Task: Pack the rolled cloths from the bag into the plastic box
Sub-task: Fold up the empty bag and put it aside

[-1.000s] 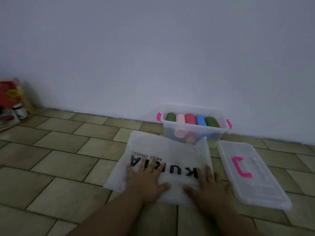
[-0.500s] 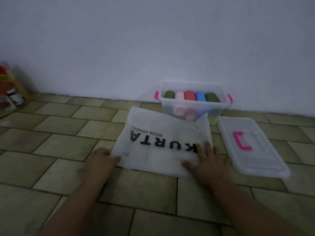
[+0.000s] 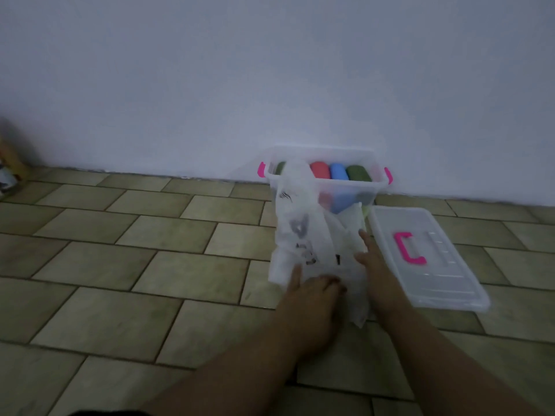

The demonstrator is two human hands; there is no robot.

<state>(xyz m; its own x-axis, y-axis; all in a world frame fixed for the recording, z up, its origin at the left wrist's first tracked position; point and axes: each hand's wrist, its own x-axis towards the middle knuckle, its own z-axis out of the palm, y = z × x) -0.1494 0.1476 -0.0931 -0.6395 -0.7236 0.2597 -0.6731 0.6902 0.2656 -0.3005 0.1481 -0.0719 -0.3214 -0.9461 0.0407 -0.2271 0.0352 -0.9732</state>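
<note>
Rolled cloths (image 3: pixel 338 175) packed in clear pink-handled plastic box (image 3: pixel 360 184). Thin white printed bag (image 3: pixel 303 232) raised before box, probably mid-fold: left hand (image 3: pixel 315 292) fingers curled, gripping its edge; right hand (image 3: pixel 372 262) fingers flat, pinning it to floor (image 3: pixel 180 250).

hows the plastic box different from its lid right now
The plastic box stands by the wall, holding rolled cloths; the lid lies flat on the floor. The box has pink clips at both ends; the lid has one pink handle. The white bag hides part of the box; the lid is fully visible. Both are clear plastic.
</note>
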